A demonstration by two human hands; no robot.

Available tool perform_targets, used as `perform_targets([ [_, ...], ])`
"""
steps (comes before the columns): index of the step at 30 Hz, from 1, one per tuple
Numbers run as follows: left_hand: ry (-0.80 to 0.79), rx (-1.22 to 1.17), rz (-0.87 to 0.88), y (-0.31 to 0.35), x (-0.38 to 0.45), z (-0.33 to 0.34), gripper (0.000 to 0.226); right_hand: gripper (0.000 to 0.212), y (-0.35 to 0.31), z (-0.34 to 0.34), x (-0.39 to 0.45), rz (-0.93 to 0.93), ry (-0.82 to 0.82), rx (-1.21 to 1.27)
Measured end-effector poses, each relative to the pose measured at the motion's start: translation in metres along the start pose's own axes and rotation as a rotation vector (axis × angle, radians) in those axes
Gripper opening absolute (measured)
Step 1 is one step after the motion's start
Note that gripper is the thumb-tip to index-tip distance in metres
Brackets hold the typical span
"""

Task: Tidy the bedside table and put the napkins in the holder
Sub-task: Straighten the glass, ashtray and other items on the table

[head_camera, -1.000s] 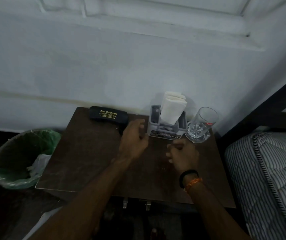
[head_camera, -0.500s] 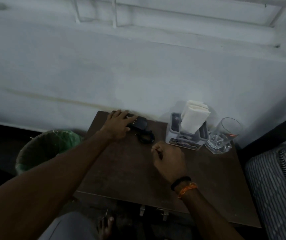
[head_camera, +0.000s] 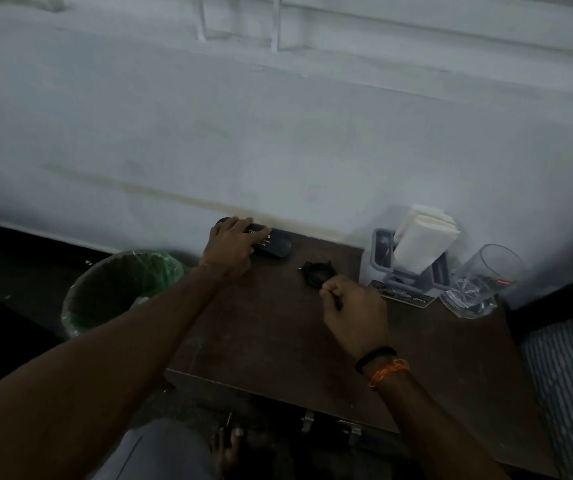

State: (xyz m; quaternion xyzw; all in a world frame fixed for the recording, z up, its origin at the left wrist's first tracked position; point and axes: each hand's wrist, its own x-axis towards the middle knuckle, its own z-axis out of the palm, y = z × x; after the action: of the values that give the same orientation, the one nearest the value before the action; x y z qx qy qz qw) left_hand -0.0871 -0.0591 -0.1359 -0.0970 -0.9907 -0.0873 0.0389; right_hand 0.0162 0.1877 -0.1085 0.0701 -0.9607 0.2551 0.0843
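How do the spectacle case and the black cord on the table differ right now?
The spectacle case is a smooth oblong lying against the wall; the black cord is a thin, loose tangle nearer mid-table. The left hand rests on the case; the right hand is beside the cord. Both are black.

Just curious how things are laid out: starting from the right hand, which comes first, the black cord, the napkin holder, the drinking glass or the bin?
From the right hand:
1. Black cord, just beyond its fingers.
2. Napkin holder, to its right, against the wall.
3. Drinking glass, farther right.
4. Bin, far left, on the floor.

A bedroom: bedside table beside a striped mattress.
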Motion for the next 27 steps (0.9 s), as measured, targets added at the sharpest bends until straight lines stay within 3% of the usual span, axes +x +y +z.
perform_targets([
  [3, 0.052, -0.01, 0.004, -0.005, -0.005, 0.001, 0.064, 0.002, 0.001, -0.001, 0.004, 0.008, 0.069, -0.024],
  [7, 0.016, -0.036, -0.009, -0.001, -0.007, -0.001, 0.068, 0.029, 0.002, 0.003, 0.005, 0.085, 0.083, -0.027],
  [9, 0.115, -0.092, -0.005, 0.005, -0.012, -0.003, 0.067, 0.04, 0.004, 0.007, 0.004, 0.106, 0.064, -0.059],
  [12, 0.289, -0.245, 0.076, 0.029, -0.025, 0.0, 0.046, 0.04, 0.01, 0.014, 0.004, 0.133, 0.034, -0.09],
  [17, 0.127, -0.418, 0.258, 0.073, -0.047, 0.015, 0.042, 0.031, 0.021, 0.022, 0.005, 0.049, 0.062, -0.132],
  [21, 0.074, -0.469, 0.216, 0.084, -0.046, 0.021, 0.038, 0.018, 0.03, 0.032, 0.006, -0.05, 0.137, -0.142],
  [27, 0.042, -0.456, 0.183, 0.091, -0.041, 0.027, 0.038, 0.016, 0.038, 0.036, 0.019, -0.067, 0.129, -0.131],
])
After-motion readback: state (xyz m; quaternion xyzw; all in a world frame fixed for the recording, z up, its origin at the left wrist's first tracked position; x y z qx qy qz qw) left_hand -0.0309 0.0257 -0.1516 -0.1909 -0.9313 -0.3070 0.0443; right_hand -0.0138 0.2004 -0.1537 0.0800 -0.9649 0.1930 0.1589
